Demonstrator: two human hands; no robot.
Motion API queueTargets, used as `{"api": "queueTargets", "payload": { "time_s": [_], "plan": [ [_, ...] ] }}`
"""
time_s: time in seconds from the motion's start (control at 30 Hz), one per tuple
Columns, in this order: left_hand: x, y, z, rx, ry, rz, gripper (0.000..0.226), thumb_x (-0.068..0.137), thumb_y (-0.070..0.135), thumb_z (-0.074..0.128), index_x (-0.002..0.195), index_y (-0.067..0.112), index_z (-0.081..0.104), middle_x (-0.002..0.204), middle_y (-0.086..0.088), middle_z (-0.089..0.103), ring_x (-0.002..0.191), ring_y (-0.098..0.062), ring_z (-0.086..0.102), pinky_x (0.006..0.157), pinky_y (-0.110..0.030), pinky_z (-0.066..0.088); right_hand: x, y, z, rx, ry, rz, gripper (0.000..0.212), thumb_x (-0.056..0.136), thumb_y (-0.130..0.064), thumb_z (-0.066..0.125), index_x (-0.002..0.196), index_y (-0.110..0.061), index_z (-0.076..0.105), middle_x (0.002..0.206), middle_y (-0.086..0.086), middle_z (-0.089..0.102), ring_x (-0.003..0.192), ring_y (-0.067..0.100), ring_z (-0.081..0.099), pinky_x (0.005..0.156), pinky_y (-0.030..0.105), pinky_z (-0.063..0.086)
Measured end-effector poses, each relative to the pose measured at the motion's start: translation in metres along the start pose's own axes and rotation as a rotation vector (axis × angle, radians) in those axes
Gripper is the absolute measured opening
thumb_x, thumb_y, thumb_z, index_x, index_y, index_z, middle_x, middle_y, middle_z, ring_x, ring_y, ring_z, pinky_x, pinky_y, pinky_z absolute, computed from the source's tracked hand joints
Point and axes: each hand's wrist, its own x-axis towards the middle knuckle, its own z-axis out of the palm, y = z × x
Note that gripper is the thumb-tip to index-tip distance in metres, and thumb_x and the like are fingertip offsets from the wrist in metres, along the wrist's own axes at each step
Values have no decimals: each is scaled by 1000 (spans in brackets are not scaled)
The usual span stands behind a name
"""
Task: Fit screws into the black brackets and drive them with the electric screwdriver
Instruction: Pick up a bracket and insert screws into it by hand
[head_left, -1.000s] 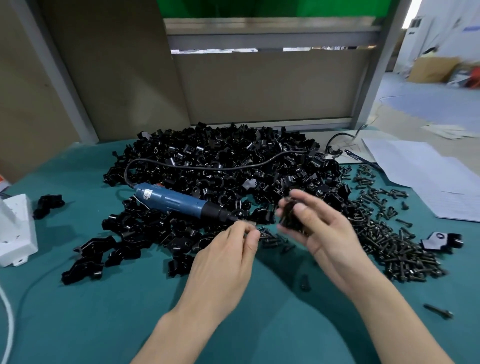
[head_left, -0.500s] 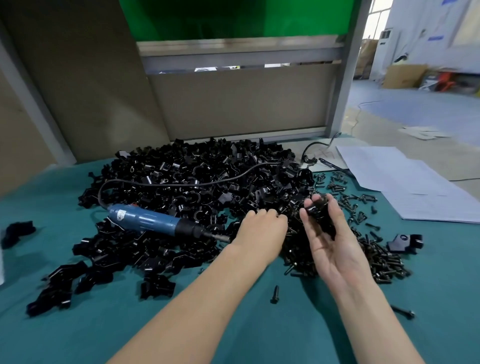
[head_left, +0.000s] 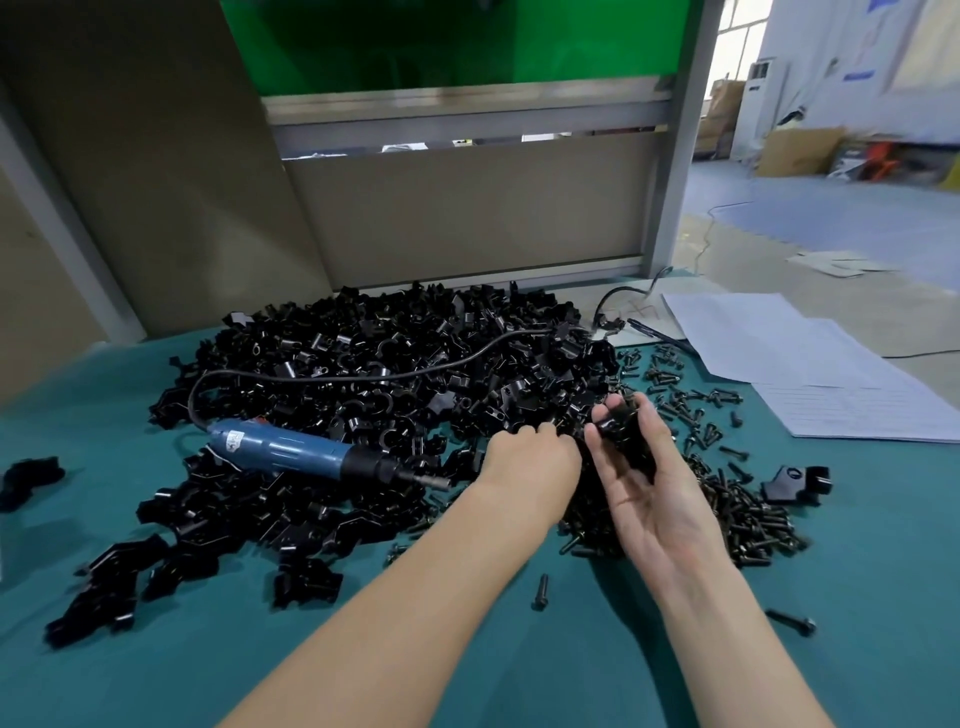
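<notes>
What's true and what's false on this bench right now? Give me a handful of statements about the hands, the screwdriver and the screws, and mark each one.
1. The electric screwdriver lies on the bracket pile. True.
2. The right hand is empty. False: it holds a black bracket at its fingertips.
3. The paper sheets lie at the table's left edge. False: they lie at the far right.
4. A lone screw lies on the teal mat, apart from the screw heap. True.
5. The left hand holds the screwdriver. False: it reaches into the parts beside the right hand, clear of the tool.
</notes>
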Motion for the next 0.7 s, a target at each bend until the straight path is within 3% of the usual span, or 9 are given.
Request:
{"api": "queueTargets", "payload": {
  "time_s": [0.13, 0.23, 0.3, 0.37, 0.5, 0.6, 0.7],
  "plan": [
    [-12, -13, -2, -111, 107, 29, 31, 97, 23, 59, 123, 9, 49, 121, -7, 54, 114, -26, 54, 82, -39, 46, 0, 2, 1, -32, 2, -7, 26, 97, -15, 66, 121, -5, 69, 115, 15, 73, 92, 21, 77, 74, 30, 63],
    [-30, -29, -6, -569, 256, -31, 10, 99, 26, 53, 101, 17, 49, 94, 1, 63, 86, -19, 63, 72, -37, 53, 1, 5, 0, -64, -38, -5, 34, 95, -15, 67, 127, -2, 66, 117, 15, 73, 96, 24, 76, 76, 32, 64],
    [-50, -38, 0, -936, 335, -110, 7, 96, 29, 55, 91, 28, 50, 77, 7, 64, 64, -7, 58, 61, -28, 51, 1, 11, 0, -120, -91, 20, 36, 91, -16, 68, 125, -4, 66, 114, 15, 74, 99, 25, 76, 79, 34, 64],
    [-77, -44, 16, -1173, 471, -178, 7, 93, 33, 58, 88, 34, 54, 71, 9, 63, 57, -3, 51, 55, -20, 45, -1, 22, 2, -212, -150, 70, 32, 87, -17, 70, 117, -6, 70, 113, 16, 75, 99, 27, 75, 80, 36, 63],
    [-114, -47, 51, -1376, 583, -216, 6, 97, 35, 61, 100, 39, 63, 80, 13, 67, 66, -4, 57, 62, -26, 47, -8, 47, 6, -369, -271, 172, 27, 86, -17, 71, 110, -7, 78, 112, 19, 75, 96, 29, 74, 79, 39, 63],
    [-117, -51, 56, -1233, 639, -192, 23, 100, 25, 60, 104, 46, 66, 102, 19, 67, 92, -3, 65, 77, -14, 49, -11, 54, 8, -487, -294, 198, 25, 85, -20, 71, 106, -13, 81, 114, 19, 75, 100, 28, 75, 80, 37, 62],
    [-115, -53, 50, -1099, 665, -166, 23, 100, 21, 60, 108, 41, 68, 106, 21, 61, 105, -2, 62, 86, -7, 43, -11, 55, 8, -540, -290, 199, 24, 86, -19, 71, 108, -14, 80, 117, 20, 74, 106, 28, 74, 80, 36, 62]
  ]
}}
